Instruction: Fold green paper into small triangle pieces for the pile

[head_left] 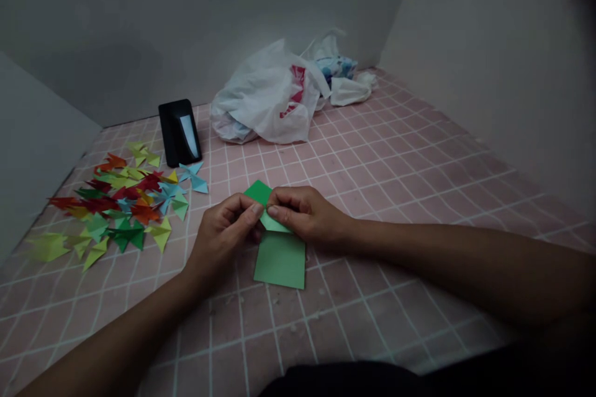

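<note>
A folded piece of green paper (257, 191) is pinched between my two hands, above the tiled-pattern surface. My left hand (227, 223) grips its left side with thumb and forefinger. On the other side, the thumb and bent fingers of my right hand (310, 216) close on the paper, their tips almost meeting my left thumb. Its darker green top points away from me, and a paler part shows below the thumbs. Just beneath the hands lies a flat light-green paper sheet (280, 260), its upper edge hidden.
Many folded paper pieces (121, 195) in red, orange, yellow, green and blue are heaped at the left. Behind them a black phone (180, 133) leans upright. A white plastic bag (270, 96) and a smaller crumpled packet (342, 68) lie near the back wall.
</note>
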Available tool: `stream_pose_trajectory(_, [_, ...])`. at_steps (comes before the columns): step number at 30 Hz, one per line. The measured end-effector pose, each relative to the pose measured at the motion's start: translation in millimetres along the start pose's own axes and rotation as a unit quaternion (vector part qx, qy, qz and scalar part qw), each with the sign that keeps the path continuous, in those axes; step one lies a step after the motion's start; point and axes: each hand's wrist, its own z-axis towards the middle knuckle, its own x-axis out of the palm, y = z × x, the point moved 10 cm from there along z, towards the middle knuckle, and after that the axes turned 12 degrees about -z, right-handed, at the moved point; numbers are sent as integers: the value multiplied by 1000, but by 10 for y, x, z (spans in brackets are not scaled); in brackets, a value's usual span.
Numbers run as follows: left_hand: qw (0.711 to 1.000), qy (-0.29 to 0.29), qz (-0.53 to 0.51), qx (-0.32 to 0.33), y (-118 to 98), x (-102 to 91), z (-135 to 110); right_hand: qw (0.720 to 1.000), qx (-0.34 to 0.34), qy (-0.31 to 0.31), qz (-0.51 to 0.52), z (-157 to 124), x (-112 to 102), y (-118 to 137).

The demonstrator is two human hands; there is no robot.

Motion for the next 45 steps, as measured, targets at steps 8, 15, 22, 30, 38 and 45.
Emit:
stream_pose_trajectory(8, [995, -44, 53, 77, -116, -117, -3, 995, 46, 0, 89, -18, 41, -65])
stream_pose_trajectory(15, [999, -17, -41, 10, 29, -42, 35, 996, 38, -56, 61, -39, -39, -52])
stream_pose_trajectory(22, [997, -27, -79, 2, 72, -42, 39, 992, 53, -18, 109, -31, 48, -66])
stream_pose_trajectory(30, [990, -60, -125, 4, 38, -100, 12, 987, 86, 10, 138, 41, 119, -99])
stream_pose_trajectory(38, [991, -55, -103, 64, -90, -110, 14, 988, 83, 12, 129, -22, 60, -1])
stream_pose_trajectory(45, [991, -25, -100, 89, -183, -34, -5, 989, 87, -43, 108, -166, 19, 60])
